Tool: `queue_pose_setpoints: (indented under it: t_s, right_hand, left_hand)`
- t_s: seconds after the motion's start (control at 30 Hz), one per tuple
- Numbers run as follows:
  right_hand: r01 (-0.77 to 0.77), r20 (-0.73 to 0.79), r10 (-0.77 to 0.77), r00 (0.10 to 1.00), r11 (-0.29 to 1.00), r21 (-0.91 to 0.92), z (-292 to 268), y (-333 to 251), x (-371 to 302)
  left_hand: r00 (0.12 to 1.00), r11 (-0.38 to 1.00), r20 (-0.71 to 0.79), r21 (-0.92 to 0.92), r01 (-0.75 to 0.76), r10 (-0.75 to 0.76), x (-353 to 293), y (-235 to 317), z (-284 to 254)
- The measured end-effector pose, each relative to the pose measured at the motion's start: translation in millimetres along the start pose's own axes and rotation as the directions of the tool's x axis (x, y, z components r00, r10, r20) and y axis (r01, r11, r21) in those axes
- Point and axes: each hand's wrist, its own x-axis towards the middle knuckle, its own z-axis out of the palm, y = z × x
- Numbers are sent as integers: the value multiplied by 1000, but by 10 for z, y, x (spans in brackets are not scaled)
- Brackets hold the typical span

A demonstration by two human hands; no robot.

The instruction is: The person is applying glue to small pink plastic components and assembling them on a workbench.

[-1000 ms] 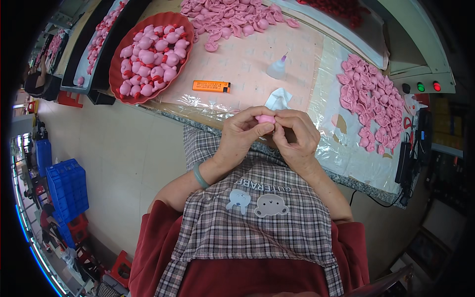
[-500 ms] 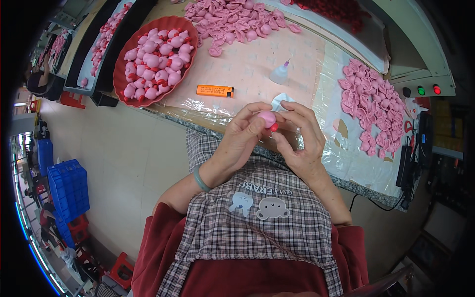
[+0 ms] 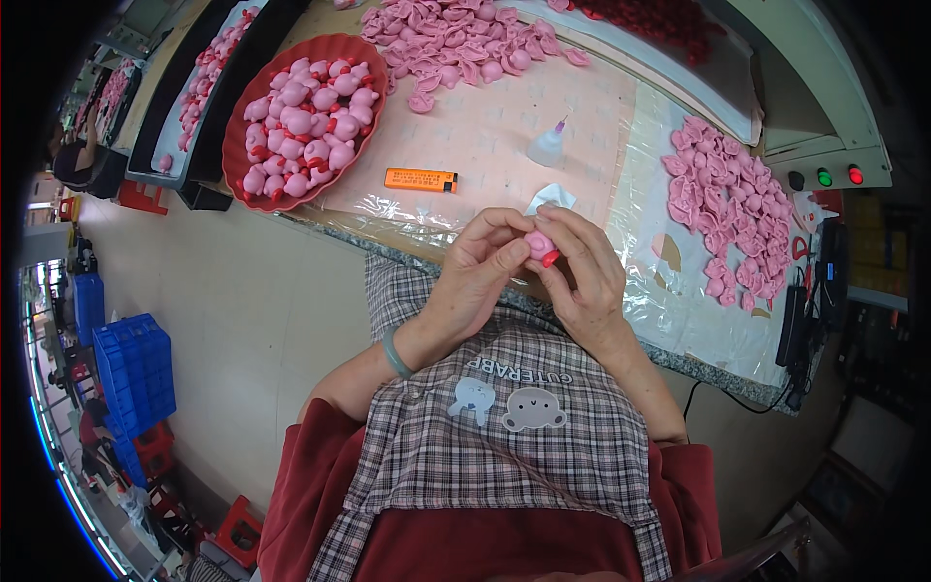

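Between the fingertips of both hands is a small pink rubbery figure (image 3: 539, 245) with a red part at its lower end. My left hand (image 3: 482, 264), with a pale bangle on its wrist, pinches it from the left side. From the right, the fingers of my right hand (image 3: 588, 270) close around it, hiding some of it. Just beyond the fingertips lies a white scrap (image 3: 550, 197). A squeeze bottle (image 3: 548, 147) with a needle tip stands farther back, and an orange lighter (image 3: 421, 180) lies to the left of it.
A red scalloped basin (image 3: 236, 141) full of pink-and-red figures stands at the left. Pink pieces (image 3: 465, 44) are heaped at the back, and another pink heap (image 3: 727, 209) lies at the right. Red-handled scissors (image 3: 801, 247) are by the right edge. Blue crates (image 3: 134, 373) sit on the floor.
The pink figure has shifted slightly right and been turned, its red part now facing lower right. My right hand has drawn closer to the left, fingers nearer together.
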Motion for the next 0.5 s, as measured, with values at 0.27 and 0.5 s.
queue_pose_setpoints:
  t_s: [0.27, 0.5]
  right_hand:
    - [90, 119, -88, 989, 996, -9, -78, 34, 64]
    - [46, 57, -48, 997, 998, 29, -19, 57, 1]
  left_hand:
    - [988, 887, 85, 437, -150, 125, -24, 31, -31]
    - [988, 908, 77, 391, -151, 131, -39, -4, -17]
